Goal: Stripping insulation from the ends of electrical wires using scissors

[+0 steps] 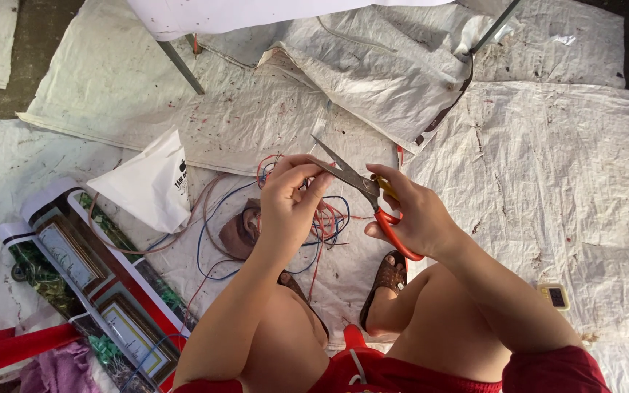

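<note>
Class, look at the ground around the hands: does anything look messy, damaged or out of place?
Yes. Red and blue wires lie tangled under the hands. The white sheets covering the ground are crumpled, stained and overlapping askew, one edge folded over.

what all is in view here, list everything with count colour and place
scissors: one, orange handles and metal blades, in the right hand, blades open toward the left hand
wires: a loose tangle, red and blue, on the ground under the hands, strands pinched in the left hand
sheets: several, white and stained, spread over the ground
paper bag: one, white, left of the wires
printed rolls: two, white, red and green, lower left
small device: one, yellowish with a dark screen, on the ground at right
metal legs: two, grey, at top
sandals: brown, on the feet
shorts: red, bottom edge
left hand: one, centre
right hand: one, centre right
</note>
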